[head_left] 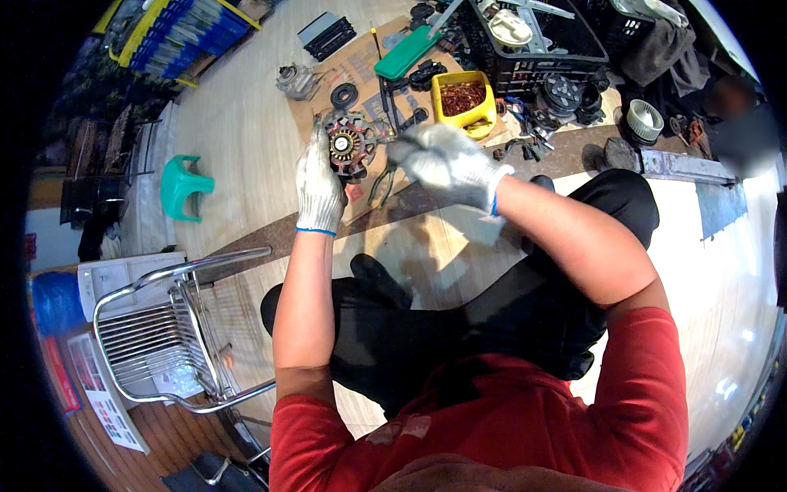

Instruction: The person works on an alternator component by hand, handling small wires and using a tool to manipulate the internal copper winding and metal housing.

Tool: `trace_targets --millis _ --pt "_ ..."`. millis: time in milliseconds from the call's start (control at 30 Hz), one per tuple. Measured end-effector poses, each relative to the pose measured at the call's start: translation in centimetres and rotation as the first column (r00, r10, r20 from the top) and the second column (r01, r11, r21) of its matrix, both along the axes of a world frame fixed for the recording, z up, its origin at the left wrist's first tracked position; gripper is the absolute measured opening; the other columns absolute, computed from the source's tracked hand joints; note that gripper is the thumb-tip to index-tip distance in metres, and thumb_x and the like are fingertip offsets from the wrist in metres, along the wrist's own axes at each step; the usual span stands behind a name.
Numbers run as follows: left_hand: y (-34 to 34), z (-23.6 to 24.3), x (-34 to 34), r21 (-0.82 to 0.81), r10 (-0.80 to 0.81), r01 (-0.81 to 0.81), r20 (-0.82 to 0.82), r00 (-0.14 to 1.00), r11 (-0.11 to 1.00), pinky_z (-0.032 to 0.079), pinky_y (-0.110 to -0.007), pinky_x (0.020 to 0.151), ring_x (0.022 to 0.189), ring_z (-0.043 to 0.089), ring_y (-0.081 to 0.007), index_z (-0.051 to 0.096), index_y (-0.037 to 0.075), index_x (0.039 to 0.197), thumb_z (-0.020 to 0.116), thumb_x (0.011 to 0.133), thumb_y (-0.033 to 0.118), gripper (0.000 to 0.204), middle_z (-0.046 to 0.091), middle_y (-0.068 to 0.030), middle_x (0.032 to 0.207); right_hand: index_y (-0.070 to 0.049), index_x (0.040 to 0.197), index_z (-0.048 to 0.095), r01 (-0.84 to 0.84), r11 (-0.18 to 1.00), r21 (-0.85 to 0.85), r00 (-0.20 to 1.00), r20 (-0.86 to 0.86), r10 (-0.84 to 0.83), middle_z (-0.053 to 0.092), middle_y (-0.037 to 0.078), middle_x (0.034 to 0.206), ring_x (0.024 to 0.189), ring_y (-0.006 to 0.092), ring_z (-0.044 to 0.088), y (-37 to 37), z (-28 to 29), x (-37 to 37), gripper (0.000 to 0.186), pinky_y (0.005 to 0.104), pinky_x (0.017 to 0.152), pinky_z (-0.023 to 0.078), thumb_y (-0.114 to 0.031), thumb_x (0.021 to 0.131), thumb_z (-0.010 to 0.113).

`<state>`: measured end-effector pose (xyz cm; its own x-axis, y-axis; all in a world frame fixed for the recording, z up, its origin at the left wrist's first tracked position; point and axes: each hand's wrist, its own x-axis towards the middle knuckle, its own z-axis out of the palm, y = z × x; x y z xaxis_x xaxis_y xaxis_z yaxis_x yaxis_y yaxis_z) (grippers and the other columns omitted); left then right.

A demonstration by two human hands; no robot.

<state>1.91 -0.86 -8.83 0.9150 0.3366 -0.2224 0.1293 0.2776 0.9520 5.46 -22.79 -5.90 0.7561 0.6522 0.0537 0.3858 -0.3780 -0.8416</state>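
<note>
My left hand (318,182), in a white knit glove with a blue cuff edge, grips the left side of an alternator (351,145). Its round open end faces up, showing a ring of copper-coloured windings and a pale centre. To the right, my gloved right hand (447,166) is smeared by motion, its fingertips near the alternator's right side. A dark, blurred shape shows at those fingers; I cannot make out whether it is a held tool. Just below, between the hands, lie pliers (380,185) with green-edged handles.
Cardboard (316,90) under the parts carries a black ring (344,96), a green-handled tool (408,54) and a yellow container (463,97) of small reddish pieces. A black crate (537,64) stands behind. A green stool (185,187) and a metal chair (168,328) are at left.
</note>
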Motion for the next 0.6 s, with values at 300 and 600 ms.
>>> trace_targets --millis 300,600 --pt "0.9 1.8 -0.1 -0.412 0.015 -0.019 -0.012 1.0 0.911 0.052 -0.034 0.058 0.078 0.065 -0.0252 0.061 0.009 0.12 0.052 0.093 0.061 0.06 0.067 -0.0115 0.101 -0.006 0.106 0.066 -0.158 0.935 -0.319 0.842 0.452 0.296 0.066 0.02 0.091 0.089 0.0369 0.067 -2.3 -3.9 3.2 0.022 0.0464 0.074 0.053 -0.019 0.091 0.055" --pt "-0.2 3.5 0.2 -0.388 0.284 -0.293 -0.083 0.955 0.874 0.037 -0.033 0.049 0.057 0.05 -0.0198 0.061 0.007 0.104 0.04 0.098 0.063 0.06 0.06 -0.0079 0.076 -0.009 0.105 0.067 -0.395 0.904 -0.162 0.892 0.167 0.42 0.067 0.018 0.098 0.093 0.0369 0.066 -0.3 -6.1 -1.7 0.023 0.0451 0.079 0.053 -0.013 0.083 0.061"
